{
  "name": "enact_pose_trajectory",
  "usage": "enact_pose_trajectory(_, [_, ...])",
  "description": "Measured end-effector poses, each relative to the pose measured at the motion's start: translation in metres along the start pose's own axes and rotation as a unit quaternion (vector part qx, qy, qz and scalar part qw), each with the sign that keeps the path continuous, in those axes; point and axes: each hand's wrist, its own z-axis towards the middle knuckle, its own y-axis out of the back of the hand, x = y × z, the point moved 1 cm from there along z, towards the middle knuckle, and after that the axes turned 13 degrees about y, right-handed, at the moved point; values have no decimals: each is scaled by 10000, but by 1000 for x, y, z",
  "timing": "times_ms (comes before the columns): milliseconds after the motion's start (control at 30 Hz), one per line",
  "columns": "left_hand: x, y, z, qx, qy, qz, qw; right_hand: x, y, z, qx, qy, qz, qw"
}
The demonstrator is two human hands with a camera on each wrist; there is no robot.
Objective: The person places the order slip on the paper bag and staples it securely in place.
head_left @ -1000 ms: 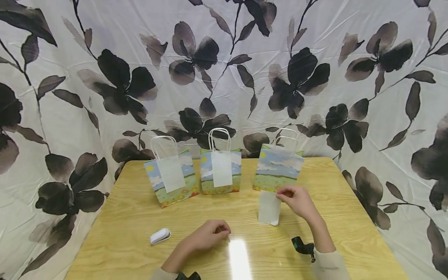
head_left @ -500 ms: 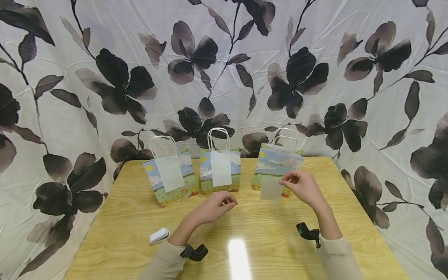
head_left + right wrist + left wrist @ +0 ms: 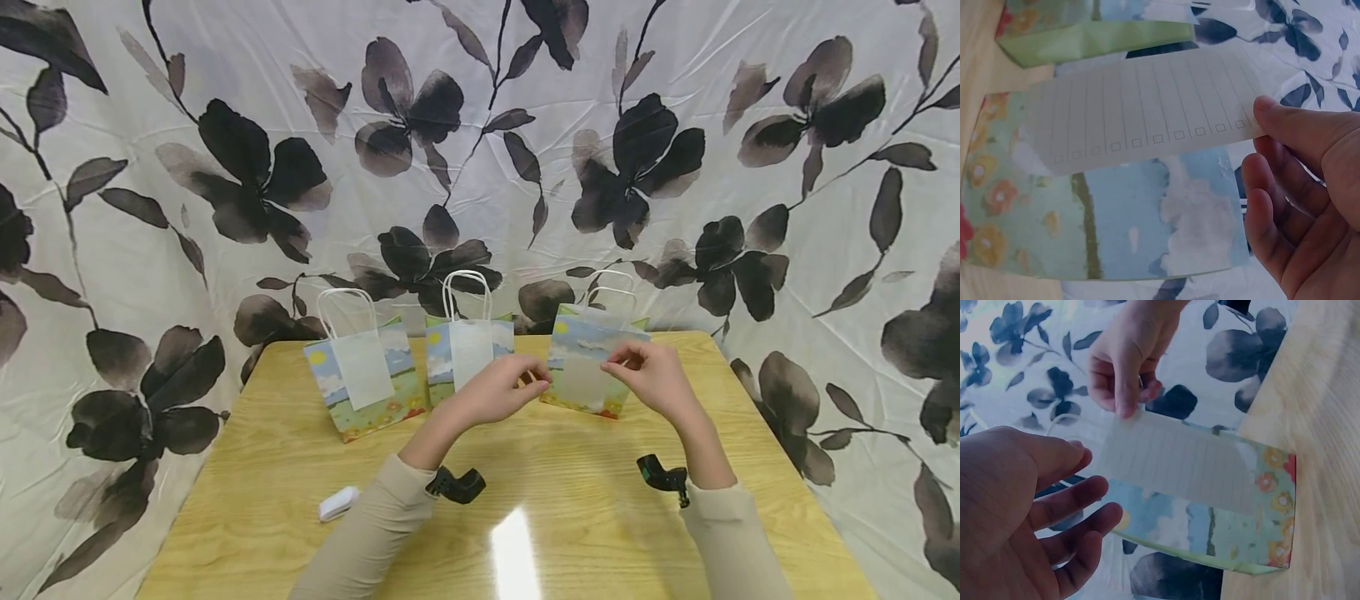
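Note:
My right hand (image 3: pixel 654 379) pinches a lined checklist sheet (image 3: pixel 1141 106) by its upper corner. In the head view the sheet overlaps the front of the right paper gift bag (image 3: pixel 581 337), which is printed with sky, grass and flowers. A row of small boxes runs along the lines, as the right wrist view shows. My left hand (image 3: pixel 501 389) hovers in front of the middle gift bag (image 3: pixel 441 354), fingers relaxed and slightly bent, holding nothing. From the left wrist view, this hand (image 3: pixel 1029 512) is close to the sheet's upper end, apart from it.
The left gift bag (image 3: pixel 405 392) stands tilted, a white sheet (image 3: pixel 362 371) on its front. Another white sheet (image 3: pixel 470 346) is on the middle bag. A small white stapler-like object (image 3: pixel 339 504) lies at the front left of the wooden table (image 3: pixel 600 533). Floral cloth (image 3: pixel 480 183) hangs behind.
My right hand has carried the checklist sheet up from the table to the front of the right bag. My left hand has moved forward and right from the table's front.

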Motion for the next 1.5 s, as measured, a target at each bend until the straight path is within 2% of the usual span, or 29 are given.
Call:
enact_pose_trajectory(233, [-17,7,30,-343,129,306,9989,-3,6,11,-38,70,-42,10000])
enact_pose_trajectory(400, [-26,15,52,-774,298,637,9945,-6,11,24,-84,229,-174,9995])
enact_pose_trajectory(567, [-23,19,71,-1075,513,846,9893,-8,13,30,-73,90,-80,9999])
enact_pose_trajectory(667, [-19,18,79,-1124,640,1010,9864,-10,12,30,-30,-44,-12,10000])
enact_pose_trajectory(1067, [-10,5,98,-1132,758,1226,9831,-20,-1,27,-151,-67,-2,9999])
enact_pose_trajectory(1233, [-6,3,104,-1321,712,1232,9810,-25,-5,26,-339,30,-89,9994])
enact_pose_trajectory(1400, [-5,3,106,-1547,528,1374,9769,-27,-5,26,-645,235,-575,9960])
enact_pose_trajectory(1500, [-6,3,107,-1505,540,1441,9766,-28,-5,26,-868,253,-1025,9906])
